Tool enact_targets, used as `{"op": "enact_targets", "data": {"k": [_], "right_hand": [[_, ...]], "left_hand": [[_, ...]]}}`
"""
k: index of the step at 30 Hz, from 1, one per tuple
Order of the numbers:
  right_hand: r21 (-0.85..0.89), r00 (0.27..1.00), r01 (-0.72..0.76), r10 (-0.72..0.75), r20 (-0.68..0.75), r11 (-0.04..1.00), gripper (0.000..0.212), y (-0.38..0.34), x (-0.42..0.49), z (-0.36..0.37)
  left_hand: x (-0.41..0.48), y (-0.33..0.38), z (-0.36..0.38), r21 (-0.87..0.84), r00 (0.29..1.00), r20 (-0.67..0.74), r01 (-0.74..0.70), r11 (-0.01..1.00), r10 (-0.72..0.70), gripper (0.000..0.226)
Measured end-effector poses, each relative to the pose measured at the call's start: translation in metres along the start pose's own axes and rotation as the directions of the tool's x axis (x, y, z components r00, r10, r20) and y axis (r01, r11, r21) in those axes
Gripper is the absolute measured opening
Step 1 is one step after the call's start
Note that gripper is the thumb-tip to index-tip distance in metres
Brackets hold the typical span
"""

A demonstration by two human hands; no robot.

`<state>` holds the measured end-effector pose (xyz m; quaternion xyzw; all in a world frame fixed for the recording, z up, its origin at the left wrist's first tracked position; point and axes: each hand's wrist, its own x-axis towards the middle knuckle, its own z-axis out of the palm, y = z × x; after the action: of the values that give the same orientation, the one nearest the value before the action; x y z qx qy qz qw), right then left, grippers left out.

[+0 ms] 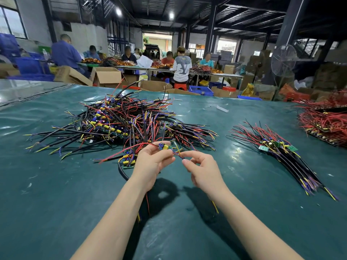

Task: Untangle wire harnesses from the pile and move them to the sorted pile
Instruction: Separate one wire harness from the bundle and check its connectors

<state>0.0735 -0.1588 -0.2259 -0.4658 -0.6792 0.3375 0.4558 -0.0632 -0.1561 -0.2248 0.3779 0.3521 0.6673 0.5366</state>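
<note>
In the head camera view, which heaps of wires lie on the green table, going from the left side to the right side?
Large tangled pile of black, red, yellow and purple wire harnesses → smaller aligned pile of similar harnesses → heap of mostly red wires at the right edge.

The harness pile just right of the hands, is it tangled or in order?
In order: in the sorted pile wires run roughly parallel, the small boards gathered together.

You're in a wire-harness assembly workshop
Beyond you, seated workers sit at heaps of wire among cardboard boxes, blue crates, a pedestal fan and bare steel roof beams
</note>
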Motion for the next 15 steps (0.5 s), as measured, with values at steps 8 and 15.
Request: {"op": "enact_targets", "data": {"k": [8,15], "right_hand": [[-0.142,0.993,0.119,-0.118,0.015,0.983,0.044,0.0014,-0.0052,0.0016],[0.159,0.974,-0.147,0.114,0.196,0.976,0.031,-0.0073,-0.0042,0.0006]], "left_hand": [[-0.0011,-0.0033,0.0031,0.174,0.995,-0.102,0.002,0.985,0.016,0.023],[-0.0002,-0.0040,-0.0013,0.272,0.986,-0.094,-0.106,0.956,0.136,0.026]]}}
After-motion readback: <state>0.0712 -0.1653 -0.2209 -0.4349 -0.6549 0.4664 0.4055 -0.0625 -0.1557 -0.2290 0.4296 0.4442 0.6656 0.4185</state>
